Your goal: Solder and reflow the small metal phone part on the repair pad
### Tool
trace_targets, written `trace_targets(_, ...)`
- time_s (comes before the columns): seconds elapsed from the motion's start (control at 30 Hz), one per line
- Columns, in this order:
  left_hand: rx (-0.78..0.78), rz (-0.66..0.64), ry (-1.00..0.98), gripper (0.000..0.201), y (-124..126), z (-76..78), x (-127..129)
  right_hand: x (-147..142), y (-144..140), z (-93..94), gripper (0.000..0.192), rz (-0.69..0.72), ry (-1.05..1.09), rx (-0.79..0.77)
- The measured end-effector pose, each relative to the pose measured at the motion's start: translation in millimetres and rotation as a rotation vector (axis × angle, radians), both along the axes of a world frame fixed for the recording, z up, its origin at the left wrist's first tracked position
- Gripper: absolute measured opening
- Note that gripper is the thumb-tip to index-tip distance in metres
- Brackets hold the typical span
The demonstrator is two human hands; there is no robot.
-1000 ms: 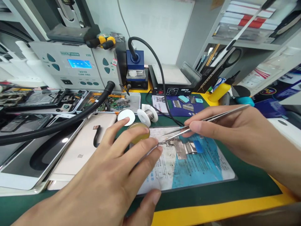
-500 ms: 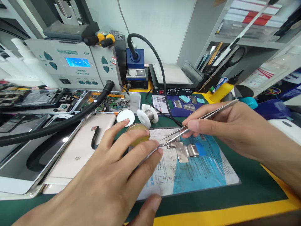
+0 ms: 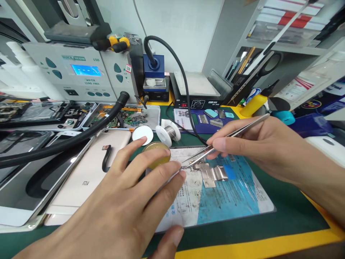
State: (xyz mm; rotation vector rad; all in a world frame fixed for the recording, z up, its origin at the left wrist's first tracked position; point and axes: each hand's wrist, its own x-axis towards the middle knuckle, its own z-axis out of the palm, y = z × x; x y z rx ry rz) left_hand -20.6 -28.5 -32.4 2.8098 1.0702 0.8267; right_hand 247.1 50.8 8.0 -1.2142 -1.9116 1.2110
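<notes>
My right hand [image 3: 242, 144] grips a pair of metal tweezers [image 3: 237, 133] between thumb and fingers. The two tips point down and left, slightly apart, over the left end of a small circuit board with silver metal plates [image 3: 210, 174]. My left hand [image 3: 129, 194] is spread out, palm down. Its index and middle fingertips come down at the board's left end, close to the tweezer tips, and cover part of it; whether they press on it I cannot tell. Beneath lies a printed blue and white sheet [image 3: 229, 205]. A round tub of yellowish paste [image 3: 155, 158] sits under the left fingers.
Behind my left hand are a white round lid [image 3: 142, 135] and a solder spool [image 3: 168, 134]. Phones, including a gold phone back [image 3: 91, 176], lie at left under a black hose [image 3: 67, 140]. A grey soldering station [image 3: 81, 72] and a heating plate [image 3: 199, 90] stand behind.
The view has shifted slightly, so the things at left sit a little further left. Both hands keep almost the same pose, with the tweezers still at the board's left end.
</notes>
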Motion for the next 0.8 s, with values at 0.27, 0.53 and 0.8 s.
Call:
trace_targets(0.27, -0.004, -0.003, -0.007, 0.036, 3.9, 1.4, 1.3, -0.4, 1.0, 2.9, 0.023, -0.042, -0.039, -0.017)
trace_targets(0.53, 0.012, -0.009, -0.016, 0.037, 2.8, 1.4, 2.3, -3.5, 4.5, 6.2, 0.021, -0.025, -0.023, -0.053)
trace_targets(0.8, 0.015, -0.020, -0.016, 0.037, 3.1, 0.2, 2.2, -2.9, 5.1, 5.3, 0.025, -0.038, -0.056, -0.027)
